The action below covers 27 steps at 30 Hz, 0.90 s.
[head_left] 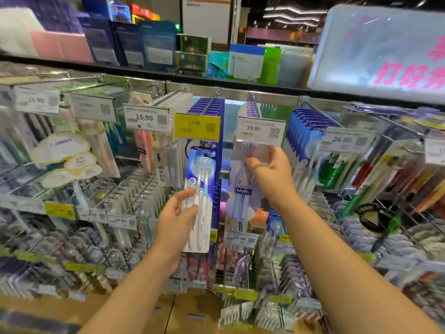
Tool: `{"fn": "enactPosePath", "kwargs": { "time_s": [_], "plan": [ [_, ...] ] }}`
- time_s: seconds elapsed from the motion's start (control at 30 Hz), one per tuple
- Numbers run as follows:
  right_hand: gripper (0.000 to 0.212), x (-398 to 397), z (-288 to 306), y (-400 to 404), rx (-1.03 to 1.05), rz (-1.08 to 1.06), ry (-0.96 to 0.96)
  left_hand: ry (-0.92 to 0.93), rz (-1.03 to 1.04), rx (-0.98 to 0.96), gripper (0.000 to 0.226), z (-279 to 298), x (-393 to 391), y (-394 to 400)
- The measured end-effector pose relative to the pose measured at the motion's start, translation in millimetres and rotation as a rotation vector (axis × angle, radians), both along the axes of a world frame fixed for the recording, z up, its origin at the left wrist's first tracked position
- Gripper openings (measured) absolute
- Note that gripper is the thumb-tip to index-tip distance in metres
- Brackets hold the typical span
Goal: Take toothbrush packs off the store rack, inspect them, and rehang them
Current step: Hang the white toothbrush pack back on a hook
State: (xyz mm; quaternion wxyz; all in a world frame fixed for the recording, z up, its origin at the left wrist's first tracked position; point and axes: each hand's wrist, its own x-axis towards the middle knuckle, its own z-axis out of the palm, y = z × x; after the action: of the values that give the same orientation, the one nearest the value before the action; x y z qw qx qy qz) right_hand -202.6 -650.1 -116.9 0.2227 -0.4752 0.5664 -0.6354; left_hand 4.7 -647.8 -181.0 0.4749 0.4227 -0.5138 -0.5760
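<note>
Blue-and-white carded toothbrush pack point(201, 201) is held upright in front of the store rack point(240, 95), just below the yellow 14.90 price tag point(197, 125) and against the row of matching blue packs point(212, 109) hung on the hook behind it. Its lower half is gripped by the left hand point(177, 222), thumb laid across the front and fingers curled round the left edge. A narrow gap is seen between this pack and the clear lilac NVR toothbrush pack point(243, 189) to its right. The lilac pack's top is pinched by the right hand point(271, 171) directly under the white 19.90 price tag point(261, 131). Neighbouring hooks are crowded on both sides, with free room only toward the viewer.
</note>
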Motion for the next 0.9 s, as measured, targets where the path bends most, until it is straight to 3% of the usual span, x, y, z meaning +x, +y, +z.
{"fn": "enactPosePath", "kwargs": {
  "time_s": [0.23, 0.4, 0.53, 0.67, 0.77, 0.9],
  "plan": [
    [0.046, -3.3, 1.9, -15.1, -0.004, -0.147, 0.049, 0.006, -0.001, 0.020, 0.037, -0.3, -5.3, -1.1],
    [0.035, 1.3, -4.7, -31.2, -0.009, -0.375, 0.179, 0.000, -0.025, 0.039, 0.044, 0.9, -3.8, -0.9],
    [0.028, 3.8, -7.7, -36.6, 0.064, -0.412, 0.158, 0.013, -0.048, 0.072, 0.047, 7.4, 0.7, 3.8],
    [0.042, 9.6, -13.0, -30.2, 0.096, -0.473, 0.173, 0.047, -0.043, 0.122, 0.051, 3.5, 5.8, 7.1],
    [0.050, 24.5, -25.8, -10.0, 0.081, -0.526, 0.081, 0.073, -0.064, 0.138, 0.055, 0.3, 5.7, 13.4],
    [0.008, 54.0, -50.9, 20.0, 0.109, -0.348, -0.226, 0.056, -0.103, 0.086, 0.039, -2.2, 6.4, 25.7]
  ]
}}
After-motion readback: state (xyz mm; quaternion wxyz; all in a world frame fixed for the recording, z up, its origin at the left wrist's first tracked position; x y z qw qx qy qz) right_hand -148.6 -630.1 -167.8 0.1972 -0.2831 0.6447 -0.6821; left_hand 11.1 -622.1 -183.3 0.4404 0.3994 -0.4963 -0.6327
